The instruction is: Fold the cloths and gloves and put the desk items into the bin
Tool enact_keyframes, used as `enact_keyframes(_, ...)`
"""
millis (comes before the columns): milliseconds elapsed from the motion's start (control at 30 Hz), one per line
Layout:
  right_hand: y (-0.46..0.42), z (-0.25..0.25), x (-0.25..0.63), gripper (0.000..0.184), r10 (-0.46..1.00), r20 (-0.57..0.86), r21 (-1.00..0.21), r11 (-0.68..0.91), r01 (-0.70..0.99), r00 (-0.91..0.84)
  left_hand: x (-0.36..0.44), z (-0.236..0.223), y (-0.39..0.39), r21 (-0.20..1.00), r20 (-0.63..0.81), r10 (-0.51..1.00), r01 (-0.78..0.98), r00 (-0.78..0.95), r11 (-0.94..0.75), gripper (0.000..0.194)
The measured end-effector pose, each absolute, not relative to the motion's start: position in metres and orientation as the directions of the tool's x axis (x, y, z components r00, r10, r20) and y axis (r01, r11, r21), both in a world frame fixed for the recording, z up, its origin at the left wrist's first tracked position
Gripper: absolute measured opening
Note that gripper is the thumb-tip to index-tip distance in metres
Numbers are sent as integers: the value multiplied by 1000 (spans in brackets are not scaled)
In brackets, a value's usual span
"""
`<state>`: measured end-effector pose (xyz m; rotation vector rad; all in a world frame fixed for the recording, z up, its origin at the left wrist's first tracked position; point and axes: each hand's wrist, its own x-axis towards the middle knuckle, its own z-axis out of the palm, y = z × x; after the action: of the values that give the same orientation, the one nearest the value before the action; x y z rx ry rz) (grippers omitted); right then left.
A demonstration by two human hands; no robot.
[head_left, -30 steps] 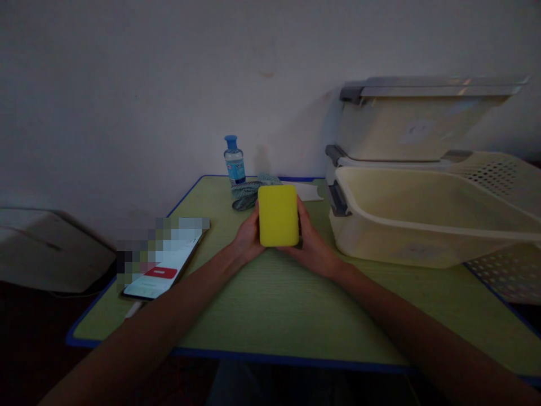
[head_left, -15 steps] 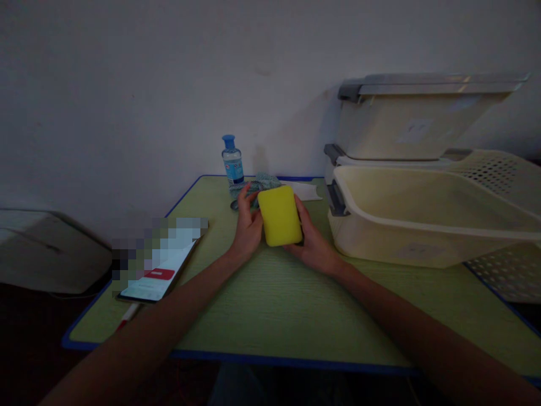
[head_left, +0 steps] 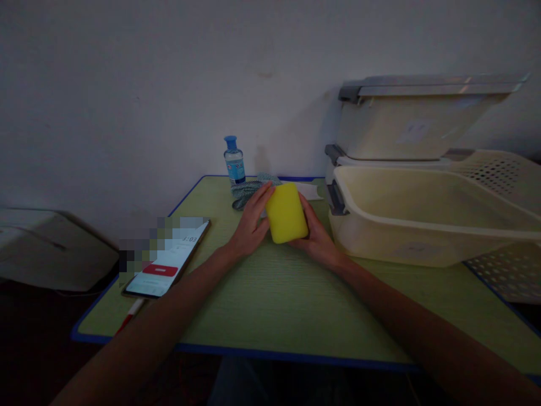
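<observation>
A yellow block with rounded corners (head_left: 287, 213) is held up above the table, tilted slightly, its broad face toward me. My right hand (head_left: 315, 234) grips it from the right, with the thumb below and the fingers behind its edge. On the other side, my left hand (head_left: 251, 223) lies along the left edge, fingers together and fingertips at the upper left corner. A crumpled checked cloth (head_left: 245, 193) lies just behind my left hand. Part of a flat white piece (head_left: 310, 190) shows behind the block.
A clear bottle with a blue cap (head_left: 235, 163) stands at the back by the wall. The phone (head_left: 169, 265) lies at the left, a white-and-red pen-like object (head_left: 136, 306) beside it. On the right are a cream basket (head_left: 393, 242) and stacked lidded boxes (head_left: 393, 127). The table (head_left: 287, 316) has blue edging.
The yellow block has shifted slightly right and tilted a little. My left fingers, spread and raised before, now lie closer together against its upper left edge. My right hand moved slightly right.
</observation>
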<state>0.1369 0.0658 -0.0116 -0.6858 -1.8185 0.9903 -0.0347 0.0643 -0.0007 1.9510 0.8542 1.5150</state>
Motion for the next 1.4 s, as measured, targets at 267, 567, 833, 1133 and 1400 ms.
enact_keyframes(267, 66, -12, 136, 89, 831, 390, -908, 418, -15, -396, -31, 3, 59, 792, 564, 801, 145, 202, -594, 111)
enact_keyframes(567, 64, -16, 136, 88, 848, 327, -943, 323, -81, -417, -27, -15, 66, 829, 514, 838, 144, 183, -540, 110)
enact_keyframes(833, 66, -19, 138, 88, 882, 243, -969, 198, -149, -405, -27, -18, 69, 713, 639, 750, 235, 170, -661, 83)
enact_keyframes(1133, 63, -16, 137, 85, 903, 203, -959, 104, -265, -380, -28, -18, 68, 518, 698, 682, 503, 218, -692, 78)
enact_keyframes(1400, 64, -19, 138, 78, 914, 112, -956, -8, -294, -391, -29, -15, 64, 396, 712, 646, 601, 276, -694, 73)
